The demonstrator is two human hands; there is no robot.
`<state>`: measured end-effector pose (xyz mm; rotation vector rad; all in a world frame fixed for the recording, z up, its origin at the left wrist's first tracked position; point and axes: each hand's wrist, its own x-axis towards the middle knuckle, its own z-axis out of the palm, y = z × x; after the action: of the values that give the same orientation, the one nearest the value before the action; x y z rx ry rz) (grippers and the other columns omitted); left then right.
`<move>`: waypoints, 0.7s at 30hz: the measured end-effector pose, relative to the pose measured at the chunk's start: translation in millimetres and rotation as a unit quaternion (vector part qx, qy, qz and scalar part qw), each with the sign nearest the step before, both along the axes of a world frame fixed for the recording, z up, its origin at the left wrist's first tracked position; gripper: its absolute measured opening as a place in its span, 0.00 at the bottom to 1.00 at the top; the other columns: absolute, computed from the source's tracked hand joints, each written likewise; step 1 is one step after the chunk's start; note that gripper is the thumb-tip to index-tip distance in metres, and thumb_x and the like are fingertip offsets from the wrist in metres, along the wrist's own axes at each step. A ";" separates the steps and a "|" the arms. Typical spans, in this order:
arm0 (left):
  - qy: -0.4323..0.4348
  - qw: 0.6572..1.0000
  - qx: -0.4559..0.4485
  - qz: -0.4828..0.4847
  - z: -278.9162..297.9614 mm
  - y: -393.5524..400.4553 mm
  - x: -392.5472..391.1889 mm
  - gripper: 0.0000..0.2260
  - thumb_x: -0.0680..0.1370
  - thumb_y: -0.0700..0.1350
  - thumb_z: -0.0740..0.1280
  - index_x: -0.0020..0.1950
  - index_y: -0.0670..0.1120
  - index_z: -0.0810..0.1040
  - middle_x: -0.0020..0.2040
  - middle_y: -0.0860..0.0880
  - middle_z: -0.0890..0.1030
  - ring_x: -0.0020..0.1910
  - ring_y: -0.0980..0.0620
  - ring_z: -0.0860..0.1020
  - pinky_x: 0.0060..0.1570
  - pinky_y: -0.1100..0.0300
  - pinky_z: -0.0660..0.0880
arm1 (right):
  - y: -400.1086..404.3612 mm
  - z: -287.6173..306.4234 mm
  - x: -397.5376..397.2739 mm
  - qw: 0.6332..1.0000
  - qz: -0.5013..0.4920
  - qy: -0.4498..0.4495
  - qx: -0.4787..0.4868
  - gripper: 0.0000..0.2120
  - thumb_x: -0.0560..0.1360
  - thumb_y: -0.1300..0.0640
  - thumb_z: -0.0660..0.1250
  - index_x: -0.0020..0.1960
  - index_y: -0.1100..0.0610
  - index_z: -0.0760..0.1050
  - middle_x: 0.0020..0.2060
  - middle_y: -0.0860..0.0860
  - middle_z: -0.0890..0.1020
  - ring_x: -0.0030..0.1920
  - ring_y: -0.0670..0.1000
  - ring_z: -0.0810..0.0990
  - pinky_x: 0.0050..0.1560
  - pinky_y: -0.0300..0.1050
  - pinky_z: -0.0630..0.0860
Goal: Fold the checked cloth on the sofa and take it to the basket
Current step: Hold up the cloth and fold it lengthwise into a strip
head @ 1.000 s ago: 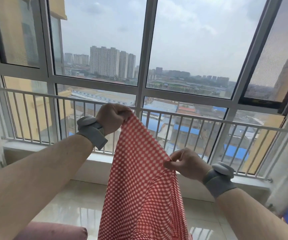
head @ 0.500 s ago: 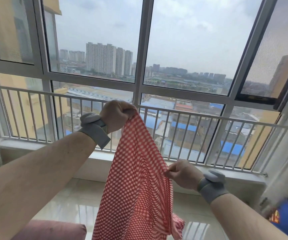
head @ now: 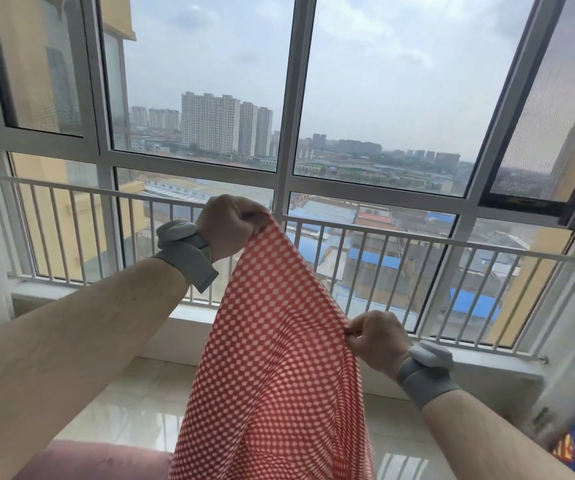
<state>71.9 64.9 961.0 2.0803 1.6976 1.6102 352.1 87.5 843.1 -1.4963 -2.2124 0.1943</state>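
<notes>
Red-and-white checked cloth (head: pixel 279 368) held up in the air by my two bare hands, in front of a big window.

I read no brand or writing; a blue item at the lower right edge is too blurred to make out. My left hand (head: pixel 228 226) is raised, its grip closed in a fist on the cloth's top corner. My right hand (head: pixel 376 337) sits lower, thumb and fingers pinched on the cloth's right edge. The cloth hangs long-ways from the top corner down past the bottom of the view, widening as it falls. Grey bands wrap both wrists. Behind: white window rail (head: pixel 417 237), glossy pale floor tiles (head: pixel 133 410), a pink cushion (head: pixel 99 462) at lower left, city towers outside.
</notes>
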 end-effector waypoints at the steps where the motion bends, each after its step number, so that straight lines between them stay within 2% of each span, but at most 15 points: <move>1: -0.001 1.000 0.000 0.003 1.0 -1.1 0.2 0.08 0.75 0.41 0.69 0.52 0.43 0.84 0.46 0.46 0.85 0.42 0.52 0.80 0.52 0.61 0.76 | 0.6 -1.3 -0.2 1.000 -0.009 0.019 -0.017 0.08 0.68 0.48 0.69 0.40 0.49 0.85 0.35 0.46 0.86 0.37 0.47 0.82 0.43 0.42 0.78; 4: -0.016 1.000 0.002 0.007 2.5 -3.0 -1.1 0.08 0.75 0.40 0.68 0.53 0.42 0.84 0.46 0.45 0.85 0.42 0.52 0.80 0.53 0.59 0.77 | 3.2 -8.5 1.0 0.997 -0.025 0.037 -0.057 0.06 0.66 0.48 0.70 0.36 0.48 0.85 0.28 0.45 0.84 0.31 0.45 0.80 0.36 0.41 0.77; 6: -0.019 1.000 0.000 0.007 2.9 -4.5 -2.2 0.08 0.76 0.40 0.68 0.53 0.42 0.84 0.46 0.45 0.85 0.41 0.52 0.79 0.52 0.59 0.77 | 4.5 -16.0 2.2 0.996 -0.031 0.046 -0.075 0.07 0.67 0.48 0.70 0.35 0.48 0.85 0.28 0.46 0.84 0.31 0.46 0.81 0.33 0.39 0.75; 9: -0.006 1.000 -0.009 0.004 1.7 -5.4 -3.0 0.08 0.76 0.40 0.68 0.52 0.43 0.84 0.44 0.48 0.84 0.41 0.52 0.79 0.51 0.60 0.76 | 4.8 -24.5 2.6 0.993 -0.037 0.075 -0.081 0.07 0.67 0.48 0.72 0.34 0.50 0.85 0.28 0.47 0.84 0.32 0.48 0.81 0.34 0.42 0.74; 13: -0.018 1.000 -0.009 0.021 -3.5 -5.5 -9.6 0.07 0.75 0.41 0.69 0.50 0.44 0.85 0.38 0.52 0.81 0.36 0.57 0.78 0.46 0.64 0.74 | 3.2 -22.5 6.2 0.985 -0.035 0.143 -0.086 0.06 0.66 0.50 0.76 0.32 0.48 0.84 0.27 0.41 0.83 0.33 0.44 0.81 0.35 0.40 0.76; 15: -0.027 0.999 -0.014 0.025 -8.6 -5.5 -16.2 0.07 0.75 0.40 0.69 0.51 0.42 0.84 0.39 0.52 0.81 0.37 0.55 0.78 0.47 0.63 0.75 | 3.6 -20.3 10.7 0.985 -0.026 0.151 -0.080 0.08 0.67 0.52 0.76 0.30 0.46 0.81 0.29 0.42 0.83 0.34 0.44 0.81 0.39 0.42 0.78; 18: -0.051 0.998 -0.026 0.032 -18.7 -4.3 -26.9 0.08 0.75 0.40 0.69 0.52 0.41 0.84 0.42 0.49 0.82 0.38 0.52 0.79 0.45 0.63 0.76 | 3.2 -18.5 17.4 0.983 -0.012 0.165 -0.078 0.04 0.68 0.54 0.75 0.38 0.48 0.80 0.35 0.46 0.85 0.38 0.46 0.83 0.44 0.44 0.80; 20: -0.058 0.997 -0.047 0.033 -28.1 -1.7 -33.9 0.08 0.75 0.40 0.69 0.52 0.42 0.84 0.42 0.48 0.83 0.38 0.53 0.80 0.44 0.63 0.78 | 4.0 -18.2 20.5 0.981 -0.009 0.172 -0.086 0.04 0.70 0.52 0.75 0.44 0.47 0.81 0.37 0.44 0.85 0.40 0.44 0.83 0.46 0.40 0.79; 21: -0.065 0.996 -0.061 0.031 -33.7 -0.8 -36.2 0.08 0.75 0.40 0.69 0.52 0.42 0.84 0.41 0.48 0.83 0.39 0.52 0.81 0.44 0.62 0.78 | 5.2 -17.3 21.6 0.983 -0.011 0.160 -0.085 0.03 0.71 0.52 0.74 0.44 0.45 0.81 0.37 0.42 0.85 0.41 0.43 0.83 0.46 0.38 0.78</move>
<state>35.7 64.1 927.4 1.8430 1.7852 1.5755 373.7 92.8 825.8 -1.4591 -1.9607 0.5868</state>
